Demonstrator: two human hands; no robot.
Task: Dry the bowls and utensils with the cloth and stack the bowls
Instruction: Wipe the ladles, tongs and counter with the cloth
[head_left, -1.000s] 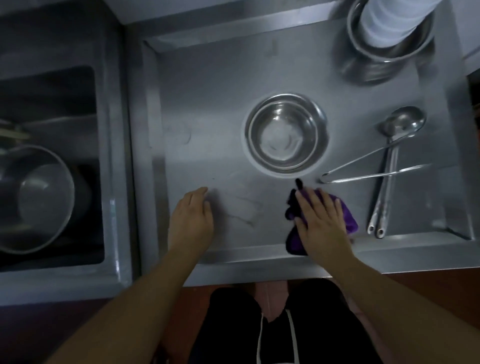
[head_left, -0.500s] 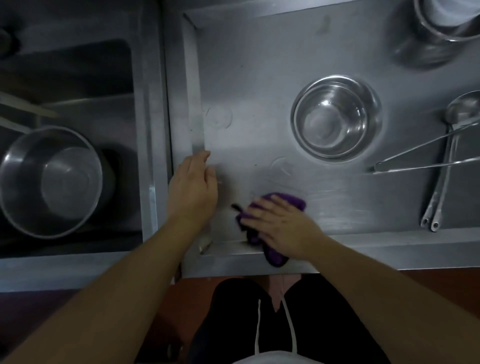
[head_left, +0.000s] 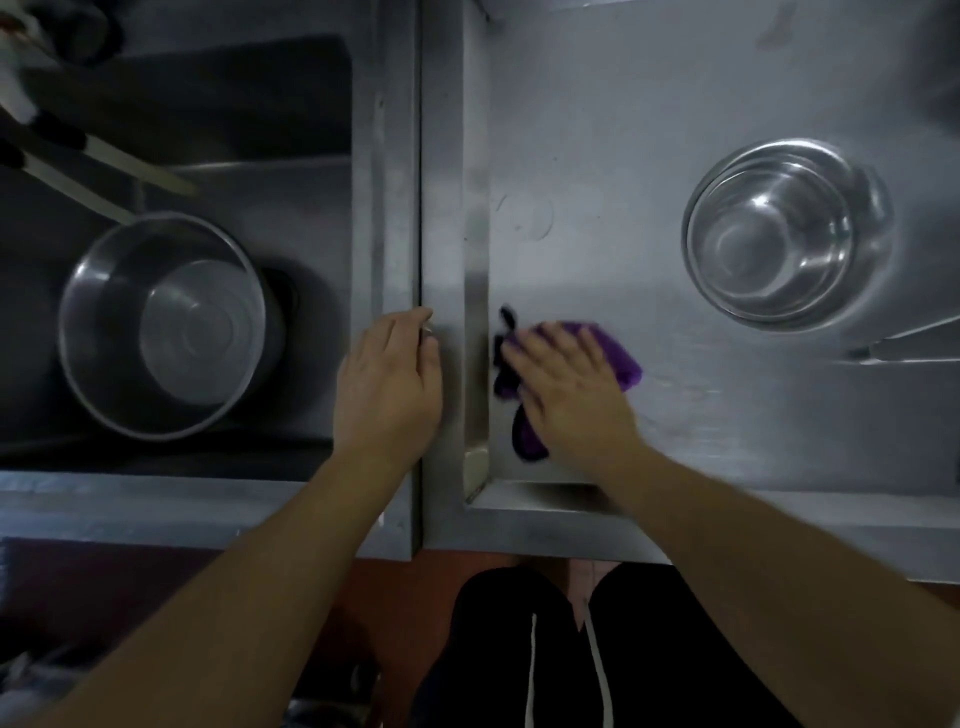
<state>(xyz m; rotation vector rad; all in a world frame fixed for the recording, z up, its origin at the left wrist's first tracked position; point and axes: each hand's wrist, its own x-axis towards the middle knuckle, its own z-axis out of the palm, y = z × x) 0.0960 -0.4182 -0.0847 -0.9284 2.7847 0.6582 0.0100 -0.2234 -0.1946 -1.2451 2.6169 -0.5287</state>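
Two bare hands are seen over a stainless steel counter (head_left: 649, 130). The right hand (head_left: 569, 387) is laid flat, fingers spread and nearly straight, on a purple cloth (head_left: 621, 358) that is pressed against the counter near its front left corner; nothing is gripped, the cloth being held down under the palm, with dark crumpled edges showing past the fingertips and below the wrist. The left hand (head_left: 387, 384) is rested on the raised steel ridge (head_left: 441, 182) between counter and sink, its grip loosely curled and empty, fingertips touching the metal. A round, shiny steel bowl (head_left: 784, 234) is stood upright on the counter, well apart from the cloth, toward the far right. Slender metal utensil handles (head_left: 914, 343) are partly seen at the right edge, just beside the bowl; their kind cannot be told. In the dark sink (head_left: 234, 130) on the left a larger steel pot (head_left: 166, 327) is set, and pale stick-like handles (head_left: 98, 166) are leaned across behind it. The picture is slightly blurred.
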